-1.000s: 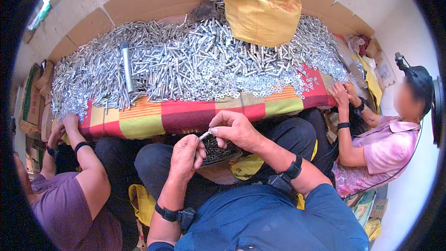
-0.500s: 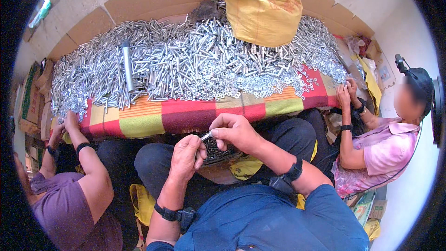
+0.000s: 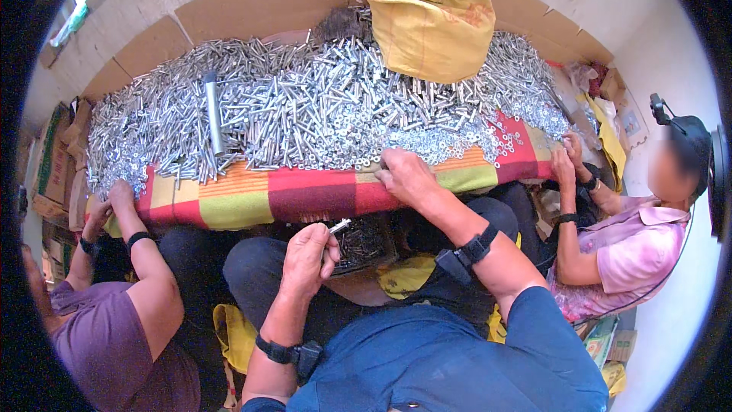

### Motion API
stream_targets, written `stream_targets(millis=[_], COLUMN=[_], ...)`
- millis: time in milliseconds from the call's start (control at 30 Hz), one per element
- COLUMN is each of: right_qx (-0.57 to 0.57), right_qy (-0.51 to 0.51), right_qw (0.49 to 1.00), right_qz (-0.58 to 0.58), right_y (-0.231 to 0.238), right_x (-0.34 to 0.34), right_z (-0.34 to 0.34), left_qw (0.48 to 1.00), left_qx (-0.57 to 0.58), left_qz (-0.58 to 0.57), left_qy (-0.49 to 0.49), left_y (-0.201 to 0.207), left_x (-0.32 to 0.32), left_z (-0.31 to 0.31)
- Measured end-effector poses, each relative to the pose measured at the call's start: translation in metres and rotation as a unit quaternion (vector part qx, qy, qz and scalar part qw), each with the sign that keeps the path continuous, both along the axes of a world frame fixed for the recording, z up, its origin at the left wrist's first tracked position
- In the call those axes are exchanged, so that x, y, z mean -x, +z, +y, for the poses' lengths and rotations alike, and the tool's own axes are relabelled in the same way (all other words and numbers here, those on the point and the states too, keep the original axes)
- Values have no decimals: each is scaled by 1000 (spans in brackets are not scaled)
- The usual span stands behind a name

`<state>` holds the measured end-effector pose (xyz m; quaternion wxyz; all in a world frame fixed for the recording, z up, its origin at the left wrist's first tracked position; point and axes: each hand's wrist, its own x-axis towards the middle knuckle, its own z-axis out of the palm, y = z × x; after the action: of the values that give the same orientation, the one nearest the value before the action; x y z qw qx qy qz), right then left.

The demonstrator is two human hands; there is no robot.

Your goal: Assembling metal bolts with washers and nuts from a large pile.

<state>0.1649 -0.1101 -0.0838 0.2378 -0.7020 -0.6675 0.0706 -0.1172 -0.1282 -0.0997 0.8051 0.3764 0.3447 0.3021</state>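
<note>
My left hand (image 3: 307,258) is closed, pinching a short silvery metal bolt (image 3: 340,225) between thumb and fingertips. The bolt's free end points up and to the right, above a dark container (image 3: 366,244) of small metal parts between my knees. Farther forward, my right hand (image 3: 408,177) is at the near edge of the heap, over the checkered blanket (image 3: 313,192) and beside loose nuts and washers (image 3: 435,145). Its fingers are curled down and together; anything between them is hidden. Behind it lies a broad heap of metal bolts and sleeves (image 3: 282,99).
A thick metal tube (image 3: 213,118) lies on the heap. A yellow woven sack (image 3: 435,27) covers its far middle. Co-workers sit close on both sides, one in purple (image 3: 114,328) and one in pink (image 3: 629,248), their hands at the heap's ends. Cardboard (image 3: 259,11) lines the back.
My right hand has left the bolt and moved forward to the heap's near edge. My left hand stays nearly in place, still holding the bolt.
</note>
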Motion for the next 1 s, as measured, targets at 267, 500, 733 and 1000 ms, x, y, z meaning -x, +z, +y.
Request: stream_targets(millis=[267, 500, 733, 1000], right_qx=[46, 196, 132, 67], right_qy=[61, 99, 152, 161], right_qw=[997, 822, 860, 908], right_qz=[-9, 525, 470, 382], right_y=[3, 43, 50, 51], right_x=[-3, 46, 68, 76], right_z=[2, -36, -45, -52], left_qw=[1000, 1000, 1000, 1000], left_qx=[2, 7, 15, 0], left_qz=[2, 16, 22, 16], left_qy=[0, 10, 8, 14], left_y=[4, 7, 10, 5], left_x=[1, -1, -1, 1], left_z=[1, 1, -1, 0])
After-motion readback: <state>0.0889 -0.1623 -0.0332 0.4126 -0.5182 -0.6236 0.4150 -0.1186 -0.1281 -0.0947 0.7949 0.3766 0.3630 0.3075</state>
